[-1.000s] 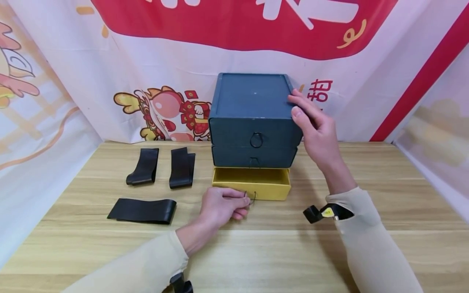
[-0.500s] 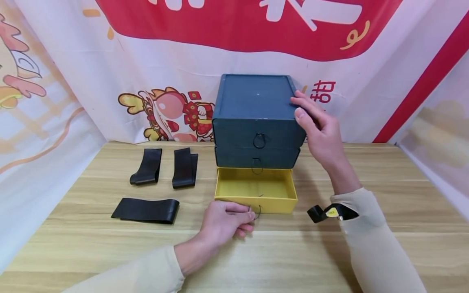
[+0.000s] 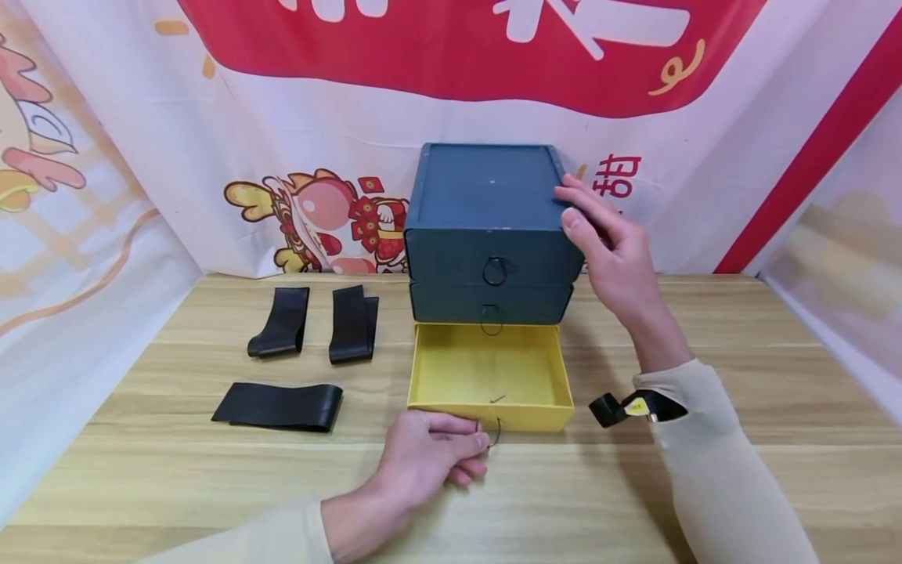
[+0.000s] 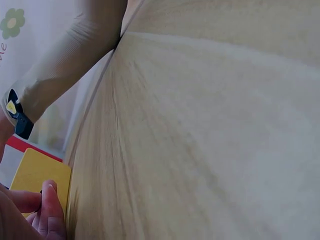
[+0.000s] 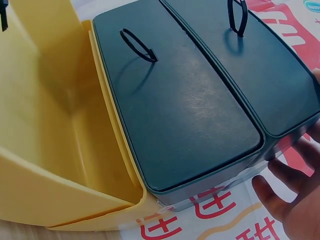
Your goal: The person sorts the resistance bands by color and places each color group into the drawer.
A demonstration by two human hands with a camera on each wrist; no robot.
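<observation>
A small drawer unit stands at the back of the table, with two dark blue drawers (image 3: 486, 258) above a yellow drawer (image 3: 532, 419). The yellow drawer is pulled far out and looks empty inside. At its front, my left hand (image 3: 426, 458) pinches the thin dark ring pull (image 3: 499, 431) between thumb and fingers; the left wrist view shows these fingers (image 4: 51, 207) close against the yellow front. My right hand (image 3: 615, 247) rests on the unit's upper right edge, fingers fairly straight along its side and top. Ring pulls (image 5: 137, 46) also hang on both blue fronts.
Left of the unit lie three folded black strips, two upright ones (image 3: 280, 321) (image 3: 352, 325) and one sideways strip (image 3: 278, 406) nearer the front. A printed cloth (image 3: 317, 117) hangs behind the wooden table (image 3: 535, 501).
My left hand has moved toward the front of the table, drawing the yellow drawer further out by its ring pull. My right hand stays on the unit's edge.
</observation>
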